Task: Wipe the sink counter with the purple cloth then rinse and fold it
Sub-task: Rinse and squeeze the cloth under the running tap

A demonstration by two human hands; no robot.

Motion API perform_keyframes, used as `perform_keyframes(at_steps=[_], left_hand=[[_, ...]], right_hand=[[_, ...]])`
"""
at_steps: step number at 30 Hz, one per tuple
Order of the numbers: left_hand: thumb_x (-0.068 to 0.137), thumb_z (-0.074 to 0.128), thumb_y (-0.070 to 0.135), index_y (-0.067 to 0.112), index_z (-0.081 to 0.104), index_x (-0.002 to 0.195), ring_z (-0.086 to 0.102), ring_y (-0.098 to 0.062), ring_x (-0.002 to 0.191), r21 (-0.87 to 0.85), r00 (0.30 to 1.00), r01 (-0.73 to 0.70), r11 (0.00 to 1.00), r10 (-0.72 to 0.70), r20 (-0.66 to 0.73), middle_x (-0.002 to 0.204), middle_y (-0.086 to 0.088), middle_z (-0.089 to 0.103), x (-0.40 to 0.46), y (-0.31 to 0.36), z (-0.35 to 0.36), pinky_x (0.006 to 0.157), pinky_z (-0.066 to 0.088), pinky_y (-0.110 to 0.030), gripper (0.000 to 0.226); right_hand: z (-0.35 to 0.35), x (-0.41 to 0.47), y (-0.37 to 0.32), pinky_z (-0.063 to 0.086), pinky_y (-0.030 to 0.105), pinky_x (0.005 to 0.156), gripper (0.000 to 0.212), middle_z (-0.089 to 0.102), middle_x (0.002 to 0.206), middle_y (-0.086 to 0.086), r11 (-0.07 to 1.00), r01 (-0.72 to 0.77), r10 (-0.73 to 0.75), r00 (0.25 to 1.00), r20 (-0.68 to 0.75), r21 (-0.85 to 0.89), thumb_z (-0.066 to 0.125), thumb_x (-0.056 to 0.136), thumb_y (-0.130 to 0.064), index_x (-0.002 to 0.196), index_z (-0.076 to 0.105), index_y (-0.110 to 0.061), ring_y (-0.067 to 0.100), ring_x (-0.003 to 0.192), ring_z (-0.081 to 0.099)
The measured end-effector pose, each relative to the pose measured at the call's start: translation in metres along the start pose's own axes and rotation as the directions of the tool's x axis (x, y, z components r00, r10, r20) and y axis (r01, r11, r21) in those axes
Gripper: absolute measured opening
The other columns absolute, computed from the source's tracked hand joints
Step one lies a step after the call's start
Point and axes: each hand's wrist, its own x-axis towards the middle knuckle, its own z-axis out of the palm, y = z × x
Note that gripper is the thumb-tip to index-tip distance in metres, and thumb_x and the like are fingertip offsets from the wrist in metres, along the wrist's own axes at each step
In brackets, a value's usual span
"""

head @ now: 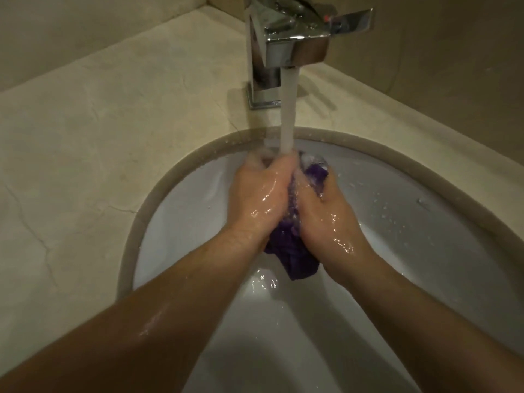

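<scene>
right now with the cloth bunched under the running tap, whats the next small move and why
Probably squeeze the purple cloth between both hands, keeping it under the stream. The left hand and right hand are both clamped on it over the sink, water strikes its top, and it is a soaked wad, so wringing seems to come before any folding.

Chrome faucet (286, 43), water (287, 114) running.
</scene>
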Motion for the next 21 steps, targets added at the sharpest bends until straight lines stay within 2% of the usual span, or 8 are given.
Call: perform_keyframes(at_steps=[2, 7, 10, 12, 14, 17, 19, 21], left_hand=[[0.089, 0.062, 0.031, 0.023, 0.065, 0.088, 0.067, -0.013, 0.077, 0.029, 0.997, -0.037, 0.999, 0.038, -0.062, 0.08, 0.008, 0.069, 0.0, -0.003, 0.0, 0.072, 0.055, -0.034, 0.008], [0.094, 0.06, 0.027, 0.023, 0.061, 0.08, 0.063, -0.007, 0.07, -0.02, 0.99, -0.039, 0.999, 0.036, -0.138, 0.077, 0.007, 0.067, -0.003, -0.001, 0.002, 0.062, 0.046, -0.023, 0.015], [0.094, 0.059, 0.026, 0.022, 0.064, 0.079, 0.065, -0.011, 0.074, -0.027, 0.992, -0.038, 0.999, 0.034, -0.121, 0.078, 0.004, 0.069, -0.006, 0.001, 0.001, 0.069, 0.052, -0.027, 0.017], [0.093, 0.059, 0.024, 0.017, 0.067, 0.083, 0.068, -0.019, 0.081, -0.036, 0.996, 0.004, 0.999, -0.007, -0.085, 0.082, -0.003, 0.07, -0.007, 0.001, 0.001, 0.083, 0.058, -0.042, 0.015], [0.093, 0.061, 0.032, 0.018, 0.071, 0.094, 0.071, -0.024, 0.091, -0.164, 0.994, 0.107, 0.981, -0.108, 0.007, 0.094, -0.007, 0.074, -0.007, 0.003, -0.002, 0.091, 0.057, -0.05, 0.017], [0.089, 0.056, 0.066, 0.019, 0.073, 0.116, 0.071, -0.034, 0.103, -0.513, 0.896, 0.443, 0.735, -0.353, 0.269, 0.108, -0.011, 0.077, 0.0, 0.009, -0.011, 0.093, 0.054, -0.052, 0.057], [0.085, 0.049, 0.077, 0.021, 0.072, 0.119, 0.069, -0.036, 0.106, -0.532, 0.814, 0.579, 0.618, -0.469, 0.342, 0.11, -0.012, 0.076, 0.006, 0.005, -0.014, 0.096, 0.051, -0.054, 0.069], [0.081, 0.045, 0.083, 0.02, 0.072, 0.12, 0.066, -0.041, 0.109, -0.492, 0.718, 0.695, 0.525, -0.532, 0.448, 0.116, -0.017, 0.073, 0.006, -0.001, -0.015, 0.098, 0.047, -0.061, 0.078]], right_hand=[[-0.001, -0.001, -0.001, 0.045, 0.014, 0.067, 0.029, 0.061, 0.088, -0.021, 0.998, 0.035, -0.036, 0.999, -0.016, -0.049, 0.039, 0.101, -0.057, 0.124, 0.044, -0.04, -0.003, 0.08, 0.06], [-0.003, -0.007, -0.008, 0.041, 0.007, 0.04, 0.016, 0.065, 0.081, -0.014, 0.997, 0.02, -0.025, 0.997, -0.072, -0.073, 0.045, 0.1, -0.056, 0.11, 0.047, -0.044, -0.002, 0.063, 0.067], [-0.002, -0.006, -0.007, 0.044, 0.004, 0.054, 0.007, 0.066, 0.08, -0.029, 0.993, 0.078, -0.087, 0.992, -0.097, -0.093, 0.045, 0.097, -0.053, 0.1, 0.051, -0.051, -0.016, 0.074, 0.062], [-0.002, -0.005, -0.004, 0.044, 0.004, 0.061, 0.017, 0.066, 0.083, -0.022, 0.991, 0.096, -0.106, 0.988, -0.116, -0.089, 0.048, 0.097, -0.053, 0.106, 0.057, -0.042, -0.018, 0.08, 0.06], [-0.003, -0.003, -0.005, 0.049, 0.012, 0.068, 0.022, 0.069, 0.09, -0.016, 0.997, 0.072, -0.072, 0.986, -0.148, -0.009, 0.052, 0.097, -0.054, 0.109, 0.06, -0.038, -0.01, 0.083, 0.065], [-0.013, 0.005, -0.014, 0.061, 0.036, 0.079, 0.027, 0.076, 0.103, -0.001, 0.941, -0.012, 0.076, 0.981, -0.177, 0.339, 0.051, 0.102, -0.045, 0.118, 0.063, -0.026, 0.01, 0.089, 0.074], [-0.019, 0.009, -0.019, 0.059, 0.049, 0.09, 0.036, 0.073, 0.118, 0.011, 0.806, -0.025, 0.097, 0.991, -0.089, 0.592, 0.047, 0.105, -0.037, 0.132, 0.057, -0.015, 0.028, 0.104, 0.073], [-0.022, 0.009, -0.02, 0.055, 0.051, 0.097, 0.045, 0.067, 0.129, 0.015, 0.683, -0.055, 0.084, 0.996, -0.004, 0.728, 0.048, 0.104, -0.034, 0.141, 0.049, -0.01, 0.033, 0.115, 0.068]])
